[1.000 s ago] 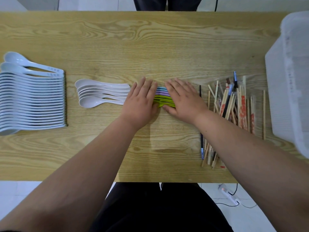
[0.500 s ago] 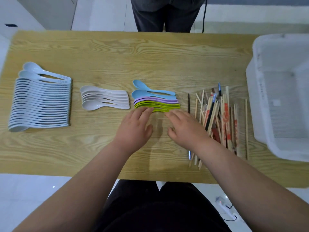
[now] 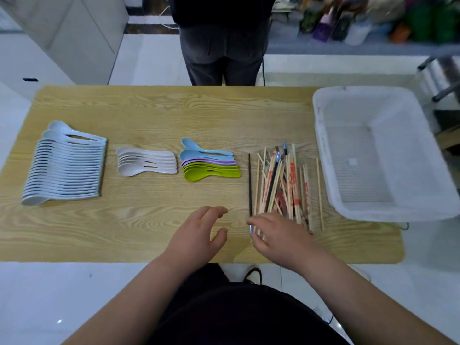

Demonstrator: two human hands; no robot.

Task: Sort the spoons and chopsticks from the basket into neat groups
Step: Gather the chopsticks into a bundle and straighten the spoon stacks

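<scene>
Spoons [image 3: 146,165] lie left of the chopsticks [image 3: 288,185], the basket [image 3: 321,155] right, all on the table [image 3: 149,232].

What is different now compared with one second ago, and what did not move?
Both hands lifted off the coloured spoons and drew back toward the person. The left hand is open above the table; the right hand is at the near ends of the chopsticks, with no clear grip. The white spoons, chopsticks and basket stayed in place.

Wooden table [image 3: 174,115]: pale-blue spoons [image 3: 67,170], white spoons [image 3: 146,164] at 9 o'clock; coloured spoons [image 3: 210,166] centre; chopsticks [image 3: 288,180], basket [image 3: 398,108] at 3 o'clock.
</scene>
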